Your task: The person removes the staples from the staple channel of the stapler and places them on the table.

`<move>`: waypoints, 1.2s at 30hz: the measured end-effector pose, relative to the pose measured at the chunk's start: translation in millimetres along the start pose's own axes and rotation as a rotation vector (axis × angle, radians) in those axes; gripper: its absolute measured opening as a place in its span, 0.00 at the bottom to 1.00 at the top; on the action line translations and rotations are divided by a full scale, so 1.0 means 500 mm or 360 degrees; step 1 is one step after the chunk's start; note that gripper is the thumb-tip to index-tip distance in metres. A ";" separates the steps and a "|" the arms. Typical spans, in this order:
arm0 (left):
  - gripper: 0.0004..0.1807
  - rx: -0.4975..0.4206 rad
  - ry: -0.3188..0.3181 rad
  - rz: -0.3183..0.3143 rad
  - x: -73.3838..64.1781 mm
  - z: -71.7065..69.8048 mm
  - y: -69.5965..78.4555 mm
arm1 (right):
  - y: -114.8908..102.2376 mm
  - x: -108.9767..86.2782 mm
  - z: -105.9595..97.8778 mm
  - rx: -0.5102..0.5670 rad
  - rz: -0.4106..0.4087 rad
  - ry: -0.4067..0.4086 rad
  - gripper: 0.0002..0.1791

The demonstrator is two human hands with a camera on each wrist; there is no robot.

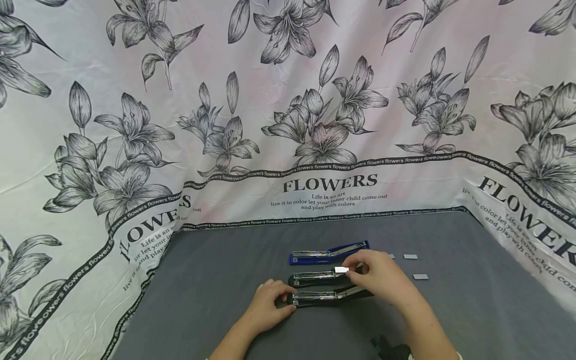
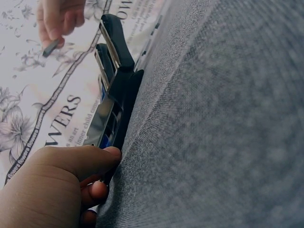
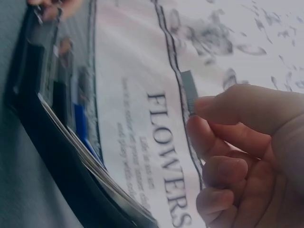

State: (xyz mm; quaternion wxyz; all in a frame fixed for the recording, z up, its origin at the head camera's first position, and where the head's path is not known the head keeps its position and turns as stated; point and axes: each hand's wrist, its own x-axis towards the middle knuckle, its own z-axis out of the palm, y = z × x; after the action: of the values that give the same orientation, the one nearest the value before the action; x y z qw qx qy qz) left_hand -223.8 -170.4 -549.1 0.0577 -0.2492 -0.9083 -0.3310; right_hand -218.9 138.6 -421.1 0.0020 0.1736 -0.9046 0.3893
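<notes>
On the grey tabletop we had 3 staplers lying side by side with their lids swung open, the blue stapler farthest from us, the middle black stapler next, and the nearest black stapler closest. Our left hand rested at the left end of the nearest black stapler, fingers curled around its tip and thumb lying along the side, as the left wrist view showed plainly. Our right hand hovered above the right part of the middle black stapler, with thumb and forefinger pressed together on a small strip of staples; the other fingers were curled loosely toward the palm. To the right of that hand, 2 more staple strips lay flat on the grey surface, apart from each other and from the staplers. Behind it all hung the flower-printed cloth with the word FLOWERS across its lower border.
</notes>
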 end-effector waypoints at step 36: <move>0.16 -0.0015 0.0014 0.0012 0.000 -0.001 0.005 | 0.187 -0.062 -0.153 -0.0099 0.0400 -0.0210 0.07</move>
State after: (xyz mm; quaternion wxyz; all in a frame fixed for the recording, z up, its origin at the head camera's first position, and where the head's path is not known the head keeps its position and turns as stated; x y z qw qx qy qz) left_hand -222.5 -169.2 -547.1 0.0617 -0.2516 -0.9055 -0.3361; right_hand -229.5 262.0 -437.9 -0.1010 0.0839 -0.9290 0.3461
